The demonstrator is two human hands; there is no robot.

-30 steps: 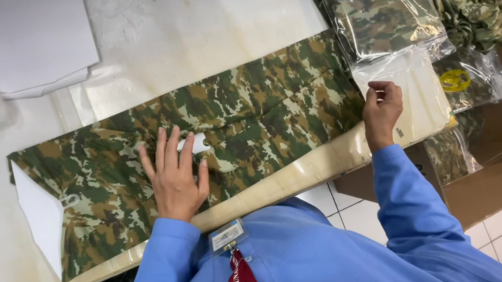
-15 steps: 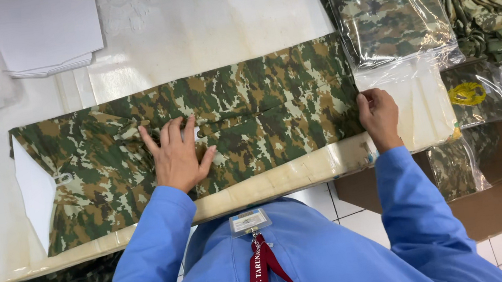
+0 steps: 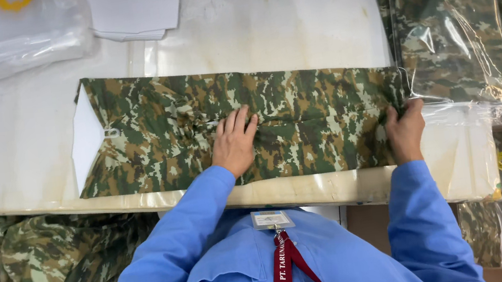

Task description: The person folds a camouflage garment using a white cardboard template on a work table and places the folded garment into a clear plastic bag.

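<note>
Camouflage garment, folded lengthwise, is laid across the white surface. It is pressed flat by the released left hand; its end is pinched by the right hand beside the clear bag. Bagging appears in hand.

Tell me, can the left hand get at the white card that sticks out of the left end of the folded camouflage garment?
Probably yes. The left hand lies flat on the folded camouflage garment, and only flat cloth lies between it and the white card; nothing stands in the way.
</note>
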